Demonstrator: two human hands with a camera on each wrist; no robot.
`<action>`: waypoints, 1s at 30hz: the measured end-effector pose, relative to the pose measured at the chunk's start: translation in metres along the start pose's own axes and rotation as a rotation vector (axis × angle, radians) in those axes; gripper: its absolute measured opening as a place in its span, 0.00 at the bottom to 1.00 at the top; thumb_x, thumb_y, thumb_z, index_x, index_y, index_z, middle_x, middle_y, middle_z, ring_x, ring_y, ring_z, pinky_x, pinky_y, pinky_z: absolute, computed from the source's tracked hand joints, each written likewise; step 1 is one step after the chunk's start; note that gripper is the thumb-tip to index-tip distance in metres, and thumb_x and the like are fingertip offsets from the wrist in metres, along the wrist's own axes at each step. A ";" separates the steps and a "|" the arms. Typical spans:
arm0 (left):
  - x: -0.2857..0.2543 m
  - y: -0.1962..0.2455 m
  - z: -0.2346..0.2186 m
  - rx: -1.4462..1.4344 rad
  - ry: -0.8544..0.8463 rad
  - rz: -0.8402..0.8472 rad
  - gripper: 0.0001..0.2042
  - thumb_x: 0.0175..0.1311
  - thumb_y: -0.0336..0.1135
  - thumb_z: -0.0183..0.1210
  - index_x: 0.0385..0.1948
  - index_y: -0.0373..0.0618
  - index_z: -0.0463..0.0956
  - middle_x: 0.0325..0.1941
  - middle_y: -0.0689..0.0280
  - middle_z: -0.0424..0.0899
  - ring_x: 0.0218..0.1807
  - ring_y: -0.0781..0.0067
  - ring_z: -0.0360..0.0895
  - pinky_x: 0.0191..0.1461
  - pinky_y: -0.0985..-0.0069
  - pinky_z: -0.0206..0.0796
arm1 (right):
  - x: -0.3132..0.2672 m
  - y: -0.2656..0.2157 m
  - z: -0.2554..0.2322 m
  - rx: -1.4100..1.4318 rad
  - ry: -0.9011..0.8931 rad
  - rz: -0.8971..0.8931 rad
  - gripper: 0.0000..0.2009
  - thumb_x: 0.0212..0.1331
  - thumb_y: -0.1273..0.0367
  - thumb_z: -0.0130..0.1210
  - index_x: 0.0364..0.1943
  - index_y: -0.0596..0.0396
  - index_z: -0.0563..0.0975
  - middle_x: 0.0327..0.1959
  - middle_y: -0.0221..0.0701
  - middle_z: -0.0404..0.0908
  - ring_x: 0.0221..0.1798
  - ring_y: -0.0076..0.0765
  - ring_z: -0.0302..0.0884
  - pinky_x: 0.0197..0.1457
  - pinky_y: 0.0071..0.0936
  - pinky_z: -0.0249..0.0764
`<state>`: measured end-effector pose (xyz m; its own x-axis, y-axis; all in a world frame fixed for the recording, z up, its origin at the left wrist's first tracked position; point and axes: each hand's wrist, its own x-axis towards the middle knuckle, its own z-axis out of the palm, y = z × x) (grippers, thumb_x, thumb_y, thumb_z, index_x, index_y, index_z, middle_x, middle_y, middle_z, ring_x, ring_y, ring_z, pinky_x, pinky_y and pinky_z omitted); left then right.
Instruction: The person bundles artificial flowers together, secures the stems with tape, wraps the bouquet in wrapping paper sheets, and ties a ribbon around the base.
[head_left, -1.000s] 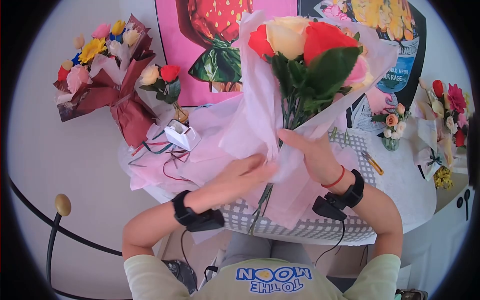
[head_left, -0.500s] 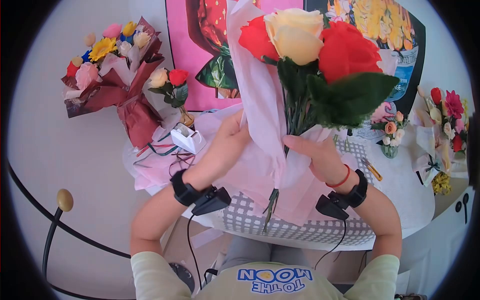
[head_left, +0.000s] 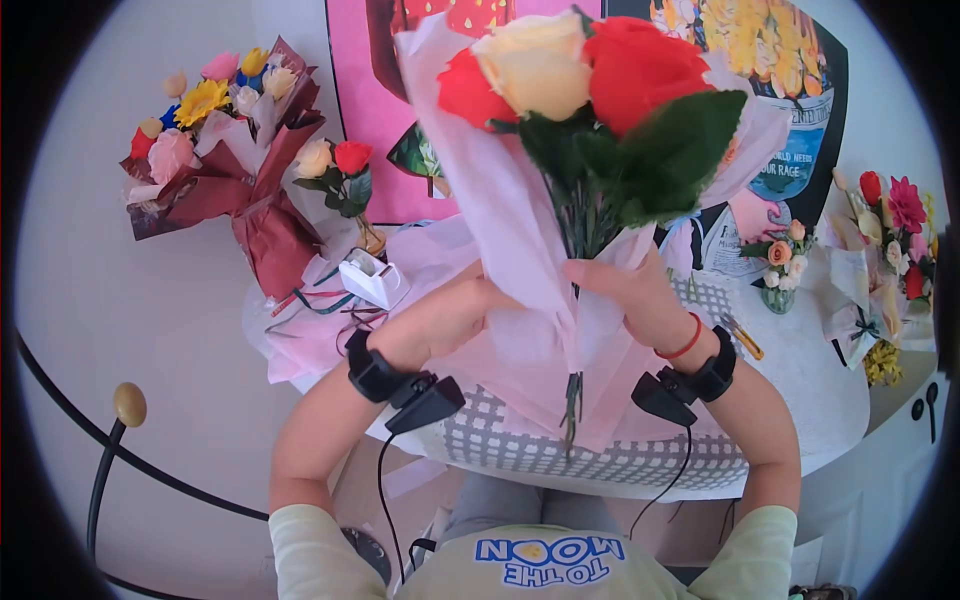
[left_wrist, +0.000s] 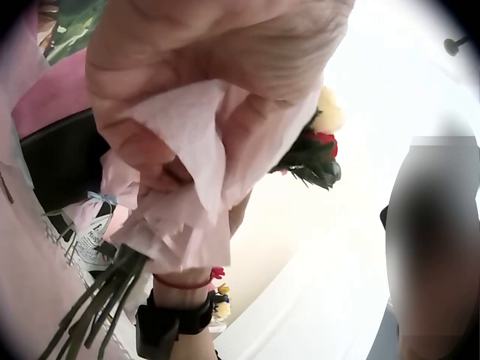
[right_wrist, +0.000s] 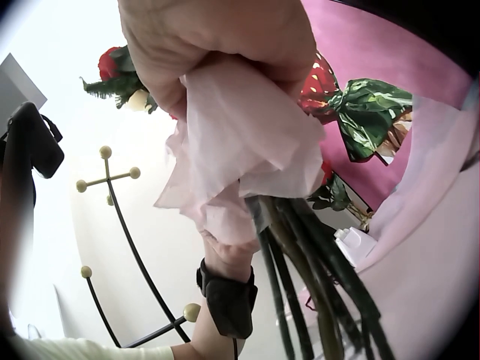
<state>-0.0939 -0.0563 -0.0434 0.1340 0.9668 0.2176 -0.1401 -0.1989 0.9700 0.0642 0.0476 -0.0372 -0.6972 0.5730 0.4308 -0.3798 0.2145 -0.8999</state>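
From my end, the left hand's curling tight on pink tissue paper, the right hand's gripping the rose bouquet round its wrapped stems, blooms are poking up beyond both, and a tape dispenser's sitting behind.

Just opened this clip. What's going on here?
A person holds up a bouquet of red and cream roses in pale pink paper. The left hand grips the paper on its side, and the right hand holds the bunch with its thumb across the stems. Bare stem ends stick out below the paper. A white tape dispenser and a yellow cutter lie on the table, neither in hand.
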 end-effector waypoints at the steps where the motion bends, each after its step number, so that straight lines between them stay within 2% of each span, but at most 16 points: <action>1: 0.002 -0.003 -0.003 0.000 0.001 -0.001 0.13 0.58 0.33 0.49 0.42 0.39 0.70 0.42 0.66 0.75 0.46 0.72 0.71 0.50 0.78 0.61 | 0.000 -0.001 0.001 0.001 -0.043 -0.020 0.18 0.43 0.73 0.60 0.40 0.59 0.68 0.33 0.26 0.72 0.33 0.18 0.69 0.34 0.19 0.68; 2: 0.005 -0.006 -0.007 -0.070 -0.055 -0.049 0.13 0.58 0.33 0.49 0.43 0.38 0.69 0.43 0.66 0.74 0.46 0.74 0.71 0.50 0.78 0.61 | 0.000 -0.002 0.003 0.002 -0.086 -0.041 0.18 0.43 0.74 0.60 0.41 0.59 0.68 0.33 0.26 0.72 0.32 0.17 0.69 0.33 0.19 0.68; 4: 0.009 -0.013 -0.005 -0.135 -0.116 -0.096 0.13 0.59 0.34 0.48 0.43 0.38 0.69 0.44 0.65 0.74 0.46 0.75 0.70 0.49 0.78 0.61 | 0.002 0.004 0.004 0.011 -0.043 -0.100 0.17 0.43 0.73 0.60 0.40 0.60 0.68 0.32 0.25 0.71 0.31 0.17 0.68 0.33 0.19 0.68; 6: 0.010 -0.026 0.008 0.042 0.092 -0.019 0.19 0.58 0.34 0.52 0.51 0.39 0.63 0.51 0.65 0.69 0.53 0.72 0.67 0.55 0.72 0.60 | 0.001 0.006 0.007 0.019 -0.001 -0.160 0.16 0.44 0.73 0.59 0.39 0.60 0.69 0.30 0.25 0.71 0.31 0.17 0.68 0.32 0.18 0.67; 7: 0.011 -0.029 0.008 0.042 0.091 -0.018 0.19 0.58 0.34 0.52 0.51 0.39 0.63 0.51 0.65 0.69 0.53 0.72 0.67 0.55 0.72 0.60 | 0.000 0.005 0.009 -0.004 0.025 -0.141 0.15 0.44 0.72 0.59 0.37 0.60 0.69 0.29 0.25 0.71 0.30 0.17 0.67 0.31 0.18 0.66; 10: 0.011 -0.036 0.007 -0.061 0.054 -0.015 0.20 0.58 0.33 0.52 0.52 0.40 0.61 0.53 0.64 0.67 0.54 0.70 0.66 0.56 0.71 0.59 | 0.000 0.004 0.010 -0.081 0.071 -0.120 0.15 0.43 0.71 0.59 0.34 0.61 0.69 0.27 0.26 0.71 0.29 0.17 0.67 0.29 0.19 0.65; 12: 0.009 -0.038 0.007 -0.223 -0.027 0.055 0.20 0.57 0.30 0.52 0.52 0.40 0.61 0.52 0.65 0.67 0.53 0.70 0.67 0.56 0.71 0.59 | 0.001 0.007 0.008 -0.137 0.097 -0.120 0.15 0.42 0.70 0.60 0.33 0.61 0.69 0.26 0.26 0.71 0.28 0.17 0.67 0.28 0.19 0.65; 14: 0.007 -0.038 0.005 -0.192 -0.078 0.030 0.20 0.56 0.28 0.52 0.52 0.38 0.61 0.52 0.64 0.68 0.53 0.70 0.67 0.55 0.72 0.59 | 0.005 0.012 0.004 -0.171 0.088 -0.245 0.13 0.41 0.70 0.60 0.27 0.62 0.70 0.22 0.26 0.71 0.25 0.16 0.66 0.24 0.20 0.64; 16: 0.006 -0.035 0.008 -0.161 -0.128 0.004 0.21 0.55 0.27 0.52 0.52 0.37 0.61 0.51 0.64 0.69 0.53 0.70 0.67 0.55 0.72 0.59 | 0.006 0.012 0.002 -0.227 0.073 -0.283 0.11 0.41 0.70 0.59 0.24 0.63 0.70 0.19 0.26 0.70 0.22 0.16 0.65 0.22 0.19 0.63; 18: 0.003 -0.023 0.023 -0.024 -0.079 -0.151 0.19 0.54 0.29 0.54 0.49 0.34 0.65 0.50 0.61 0.71 0.52 0.70 0.68 0.55 0.74 0.59 | 0.006 0.012 0.000 -0.285 0.057 -0.321 0.11 0.40 0.70 0.59 0.20 0.63 0.70 0.16 0.26 0.69 0.19 0.16 0.63 0.20 0.19 0.62; 19: 0.003 -0.018 0.029 -0.023 -0.080 -0.151 0.19 0.54 0.29 0.54 0.49 0.34 0.65 0.50 0.61 0.71 0.52 0.70 0.68 0.55 0.74 0.59 | 0.007 0.014 0.001 -0.299 0.069 -0.376 0.11 0.39 0.70 0.60 0.17 0.63 0.69 0.13 0.26 0.68 0.17 0.16 0.62 0.18 0.19 0.61; 21: 0.002 -0.007 0.040 0.081 -0.084 -0.096 0.17 0.53 0.36 0.59 0.41 0.37 0.69 0.38 0.65 0.73 0.41 0.80 0.70 0.41 0.80 0.63 | 0.008 0.014 0.003 -0.311 0.085 -0.433 0.12 0.39 0.70 0.60 0.15 0.63 0.68 0.11 0.26 0.68 0.16 0.16 0.61 0.17 0.19 0.60; 22: 0.003 -0.003 0.048 0.083 -0.086 -0.096 0.17 0.53 0.36 0.59 0.41 0.37 0.69 0.38 0.65 0.73 0.41 0.80 0.70 0.41 0.80 0.63 | 0.006 0.012 0.004 -0.309 0.075 -0.395 0.13 0.38 0.69 0.60 0.15 0.63 0.69 0.11 0.27 0.68 0.16 0.16 0.62 0.17 0.19 0.60; 24: 0.007 0.003 0.061 0.189 0.148 -0.305 0.17 0.52 0.37 0.60 0.40 0.38 0.70 0.35 0.66 0.74 0.38 0.81 0.70 0.39 0.82 0.63 | 0.004 0.010 0.003 -0.308 0.073 -0.361 0.13 0.37 0.68 0.61 0.15 0.63 0.69 0.11 0.27 0.68 0.16 0.16 0.62 0.17 0.19 0.60; 26: 0.011 -0.009 0.057 0.238 0.129 -0.227 0.16 0.53 0.38 0.59 0.39 0.38 0.71 0.34 0.66 0.74 0.37 0.81 0.70 0.39 0.81 0.63 | 0.002 0.006 -0.001 -0.332 -0.028 -0.202 0.15 0.37 0.66 0.62 0.16 0.63 0.69 0.12 0.27 0.69 0.15 0.17 0.64 0.17 0.20 0.61; 30: 0.010 -0.013 0.057 0.329 0.146 -0.077 0.13 0.56 0.39 0.56 0.35 0.39 0.71 0.32 0.68 0.75 0.35 0.81 0.70 0.39 0.80 0.63 | 0.000 -0.006 -0.001 -0.290 -0.061 -0.302 0.16 0.37 0.64 0.63 0.19 0.64 0.70 0.14 0.29 0.70 0.14 0.19 0.64 0.16 0.20 0.61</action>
<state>-0.0348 -0.0531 -0.0477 -0.0125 0.9890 0.1477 0.1912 -0.1426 0.9711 0.0675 0.0473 -0.0320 -0.6190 0.4043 0.6733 -0.3918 0.5840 -0.7109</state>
